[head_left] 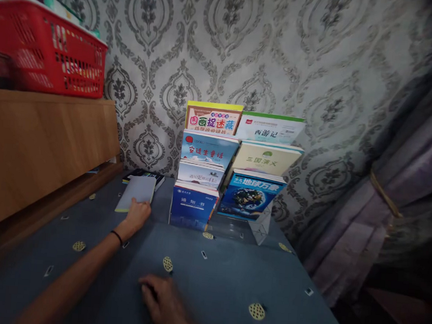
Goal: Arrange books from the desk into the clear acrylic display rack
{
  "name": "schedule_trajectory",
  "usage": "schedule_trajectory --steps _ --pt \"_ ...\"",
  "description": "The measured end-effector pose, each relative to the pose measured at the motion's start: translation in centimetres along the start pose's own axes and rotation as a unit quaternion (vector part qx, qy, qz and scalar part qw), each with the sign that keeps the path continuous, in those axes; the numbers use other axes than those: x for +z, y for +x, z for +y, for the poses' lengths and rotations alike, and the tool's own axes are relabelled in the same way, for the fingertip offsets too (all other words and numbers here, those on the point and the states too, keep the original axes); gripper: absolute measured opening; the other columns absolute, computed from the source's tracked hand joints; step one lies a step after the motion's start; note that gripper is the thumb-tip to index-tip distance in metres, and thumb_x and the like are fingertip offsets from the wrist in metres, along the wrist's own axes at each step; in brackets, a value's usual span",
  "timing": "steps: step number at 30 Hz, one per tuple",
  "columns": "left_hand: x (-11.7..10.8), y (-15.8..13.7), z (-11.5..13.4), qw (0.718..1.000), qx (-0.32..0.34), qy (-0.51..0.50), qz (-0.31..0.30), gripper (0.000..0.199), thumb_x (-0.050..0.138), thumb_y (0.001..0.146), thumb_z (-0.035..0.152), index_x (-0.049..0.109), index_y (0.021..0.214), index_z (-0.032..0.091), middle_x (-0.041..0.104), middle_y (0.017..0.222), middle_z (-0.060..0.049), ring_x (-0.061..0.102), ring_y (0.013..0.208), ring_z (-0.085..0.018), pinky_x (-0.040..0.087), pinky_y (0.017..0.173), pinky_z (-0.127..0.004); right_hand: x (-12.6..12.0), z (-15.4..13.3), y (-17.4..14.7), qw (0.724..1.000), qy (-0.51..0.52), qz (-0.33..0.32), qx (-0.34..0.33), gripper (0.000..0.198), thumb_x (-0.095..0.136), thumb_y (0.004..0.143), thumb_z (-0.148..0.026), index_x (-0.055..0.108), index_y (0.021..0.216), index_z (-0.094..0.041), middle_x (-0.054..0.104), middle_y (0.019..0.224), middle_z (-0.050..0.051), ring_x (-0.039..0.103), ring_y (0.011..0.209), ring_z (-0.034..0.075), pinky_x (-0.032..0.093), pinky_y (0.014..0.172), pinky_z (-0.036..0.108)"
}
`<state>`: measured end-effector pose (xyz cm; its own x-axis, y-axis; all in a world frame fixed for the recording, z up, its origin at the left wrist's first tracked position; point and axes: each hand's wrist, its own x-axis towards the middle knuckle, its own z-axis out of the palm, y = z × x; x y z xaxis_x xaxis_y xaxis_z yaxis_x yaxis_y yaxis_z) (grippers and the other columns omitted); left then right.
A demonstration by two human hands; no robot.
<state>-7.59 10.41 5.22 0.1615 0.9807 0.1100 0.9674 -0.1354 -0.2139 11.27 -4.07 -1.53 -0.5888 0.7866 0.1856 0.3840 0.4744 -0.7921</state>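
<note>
My left hand [137,215], with a dark band at the wrist, is closed on the near right edge of a thin pale grey book [134,192]. The fingers hide part of that edge. This book lies partly over a dark-covered book [159,178] at the back left of the surface. Closer to me, my right hand [164,299] rests low over the blue surface, somewhat blurred, its fingers loosely apart and nothing in them. A clear stepped stand [260,229] holds upright books in two columns, among them a dark blue book [192,209] and a blue book with a globe [251,196].
The surface has a blue cloth [222,291] with pineapple prints. On the left stands a wooden cabinet [46,155] bearing a red plastic basket [71,58]. Patterned wallpaper [183,46] rises behind the stand, and a tied curtain [362,241] hangs at the right.
</note>
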Motion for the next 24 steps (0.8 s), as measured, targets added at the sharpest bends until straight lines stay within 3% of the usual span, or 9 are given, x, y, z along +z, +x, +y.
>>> schedule_trajectory --steps 3,6,9,11,13,15,17,20,24 --pt "-1.0 -3.4 0.1 0.999 0.027 -0.012 -0.036 0.04 0.044 0.084 -0.002 0.067 0.114 0.008 0.071 0.103 -0.025 0.07 0.097 -0.036 0.045 0.096 -0.059 0.0 0.2 -0.1 0.998 0.025 0.046 -0.022 0.033 0.047 0.096 -0.027 0.074 0.115 -0.023 0.077 0.082 0.005 0.069 0.072 0.018 0.054 0.076 0.029" --pt "-1.3 -7.8 1.3 0.995 0.071 -0.023 -0.066 0.036 0.048 0.085 0.004 0.068 0.113 0.013 0.071 0.105 -0.021 0.069 0.1 -0.033 0.051 0.089 -0.047 -0.9 0.2 -0.3 0.987 0.038 0.152 -0.045 0.035 0.042 0.101 -0.032 0.072 0.117 -0.023 0.076 0.097 0.008 0.07 0.085 0.02 0.055 0.085 0.033" --pt "-0.9 -12.5 4.9 0.99 0.104 -0.055 -0.077 0.035 0.046 0.086 0.008 0.068 0.113 0.015 0.071 0.093 -0.016 0.07 0.091 -0.028 0.053 0.082 -0.039 -2.6 0.0 -0.4 0.967 0.04 0.248 -0.049 0.036 0.039 0.103 -0.032 0.069 0.119 -0.023 0.073 0.108 0.01 0.068 0.103 0.022 0.053 0.095 0.036" --pt "-0.9 -15.0 8.1 0.986 0.117 -0.08 -0.093 0.037 0.046 0.085 0.008 0.067 0.114 0.014 0.071 0.09 -0.016 0.07 0.084 -0.027 0.054 0.075 -0.038 -3.7 -0.1 -0.3 0.957 0.044 0.286 -0.033 0.035 0.039 0.103 -0.032 0.069 0.116 -0.022 0.073 0.107 0.01 0.067 0.104 0.022 0.052 0.095 0.035" --pt "-1.0 -16.6 10.8 0.976 0.164 -0.099 -0.107 0.038 0.042 0.087 0.008 0.069 0.112 0.017 0.072 0.097 -0.016 0.069 0.092 -0.029 0.055 0.078 -0.039 -4.5 0.0 -0.1 0.951 0.051 0.306 -0.013 0.034 0.039 0.102 -0.032 0.069 0.112 -0.021 0.072 0.103 0.009 0.067 0.098 0.02 0.053 0.09 0.033" --pt "-1.2 -17.0 12.1 0.964 0.213 -0.125 -0.098 0.037 0.041 0.089 0.01 0.069 0.112 0.02 0.071 0.108 -0.014 0.067 0.103 -0.03 0.056 0.084 -0.041 -4.8 0.5 0.1 0.952 0.051 0.303 0.002 0.033 0.038 0.102 -0.031 0.069 0.11 -0.02 0.071 0.101 0.008 0.067 0.095 0.019 0.054 0.086 0.03" --pt "-0.7 -16.5 11.8 0.954 0.239 -0.171 -0.058 0.036 0.041 0.092 0.012 0.067 0.115 0.022 0.07 0.117 -0.012 0.064 0.111 -0.029 0.055 0.091 -0.042 -4.5 1.2 0.2 0.959 0.034 0.281 0.0 0.031 0.04 0.101 -0.027 0.068 0.112 -0.02 0.072 0.102 0.008 0.067 0.095 0.018 0.053 0.087 0.03" --pt "1.2 -15.0 9.6 0.942 0.23 -0.241 0.033 0.037 0.04 0.095 0.014 0.064 0.121 0.023 0.067 0.126 -0.01 0.062 0.116 -0.024 0.052 0.102 -0.041 -3.4 2.0 -0.1 0.971 -0.032 0.235 -0.023 0.031 0.042 0.098 -0.02 0.065 0.119 -0.02 0.071 0.11 0.009 0.066 0.104 0.02 0.052 0.094 0.034" --pt "4.8 -13.1 6.4 0.947 0.19 -0.228 0.12 0.035 0.045 0.098 0.027 0.06 0.13 0.025 0.067 0.132 -0.009 0.062 0.123 -0.026 0.049 0.109 -0.046 -2.3 2.0 -0.5 0.975 -0.144 0.168 -0.028 0.038 0.047 0.095 -0.013 0.059 0.13 -0.022 0.068 0.118 0.01 0.063 0.111 0.024 0.052 0.098 0.039"
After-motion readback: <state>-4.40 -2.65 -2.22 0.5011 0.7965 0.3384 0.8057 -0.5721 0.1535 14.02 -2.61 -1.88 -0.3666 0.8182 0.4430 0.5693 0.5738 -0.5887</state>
